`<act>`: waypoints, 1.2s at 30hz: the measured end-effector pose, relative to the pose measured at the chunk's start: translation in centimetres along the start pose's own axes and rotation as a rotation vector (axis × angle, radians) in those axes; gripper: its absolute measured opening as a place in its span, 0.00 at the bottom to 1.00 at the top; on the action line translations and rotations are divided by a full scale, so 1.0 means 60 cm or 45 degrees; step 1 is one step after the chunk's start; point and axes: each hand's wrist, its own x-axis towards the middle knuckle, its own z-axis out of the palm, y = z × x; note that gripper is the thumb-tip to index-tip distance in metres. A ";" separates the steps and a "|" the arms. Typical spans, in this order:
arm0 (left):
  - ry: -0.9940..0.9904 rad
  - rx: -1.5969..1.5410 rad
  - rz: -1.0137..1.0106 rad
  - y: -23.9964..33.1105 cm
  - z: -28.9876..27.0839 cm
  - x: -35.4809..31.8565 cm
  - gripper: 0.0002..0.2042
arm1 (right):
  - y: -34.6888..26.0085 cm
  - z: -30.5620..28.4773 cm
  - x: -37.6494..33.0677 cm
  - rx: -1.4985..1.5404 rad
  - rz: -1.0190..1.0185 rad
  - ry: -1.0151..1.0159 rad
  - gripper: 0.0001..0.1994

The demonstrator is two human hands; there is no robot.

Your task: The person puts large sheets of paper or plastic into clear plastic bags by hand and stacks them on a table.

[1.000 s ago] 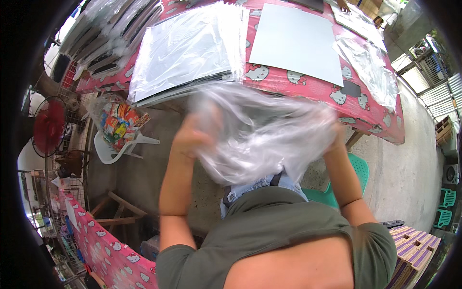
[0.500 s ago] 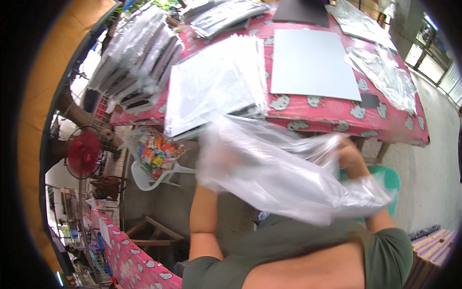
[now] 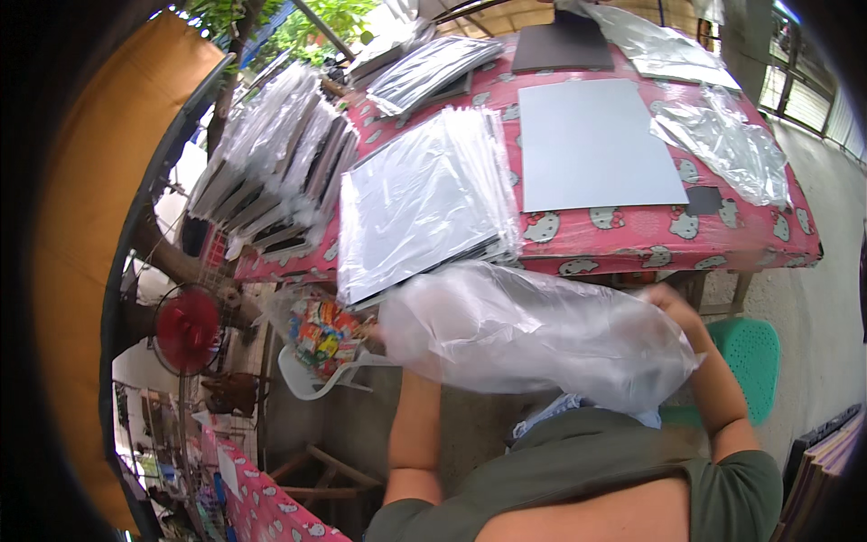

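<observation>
A clear plastic bag (image 3: 542, 334) is stretched between my two hands, in front of the table's near edge. My left hand (image 3: 431, 327) shows only dimly through the plastic, at or inside the bag's left end; its fingers cannot be made out. At the other end, my right hand (image 3: 666, 303) has its fingers curled on the bag's upper right edge. Just beyond the bag, a stack of plastic-wrapped flat panels (image 3: 424, 203) overhangs the table edge. To its right a bare pale-grey panel (image 3: 596, 149) lies flat on the pink patterned tablecloth (image 3: 578, 244).
More wrapped panels (image 3: 271, 163) lean in a row at the far left. Crumpled plastic (image 3: 722, 144) and a small dark square (image 3: 703, 200) lie on the right. A green stool (image 3: 750, 361), a white chair (image 3: 302, 375) with colourful packets, and a red fan (image 3: 187, 329) stand around.
The bag has gone from blurred and bunched to more spread out and puffed between my hands. My right hand sits slightly farther right. The view has shifted, so the table appears lower.
</observation>
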 end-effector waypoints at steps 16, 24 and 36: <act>-0.900 0.655 -0.703 -0.138 -0.005 0.227 0.16 | -0.102 -0.156 -0.081 0.227 -0.423 0.591 0.09; 0.611 -0.748 -0.079 -0.224 0.008 0.376 0.15 | -0.115 -0.276 -0.005 -0.317 0.268 0.917 0.09; 1.066 1.688 0.017 -0.374 -0.041 0.457 0.11 | -0.080 -0.338 0.131 -1.734 0.751 1.507 0.11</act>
